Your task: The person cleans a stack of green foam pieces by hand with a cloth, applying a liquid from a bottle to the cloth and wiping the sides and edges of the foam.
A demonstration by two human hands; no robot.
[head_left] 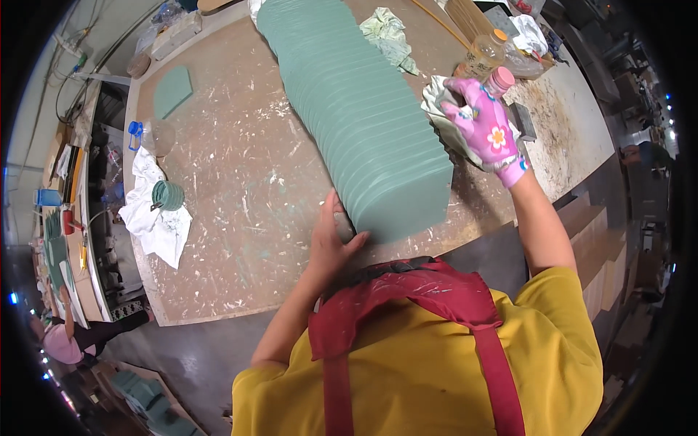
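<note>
A long row of thin green shaped boards (363,123), packed face to face, runs from the far edge of the worktable (240,189) to its near edge. My bare left hand (334,240) is at the near left corner of the row. Its thumb touches the front board, and its fingers curl round a small greyish object (344,227), partly hidden. My right hand (488,127), in a pink flowered glove, is curled on a crumpled white cloth (436,98) beside the row's right side. Behind the glove stands a pink-capped bottle (500,80).
One green board (173,91) lies at the far left, near a blue-capped clear bottle (156,136). A green-stained jar (167,195) sits on a white rag (156,225). An orange-capped bottle (488,47) and a grey block (522,121) are at right. A person (64,341) is beyond, lower left.
</note>
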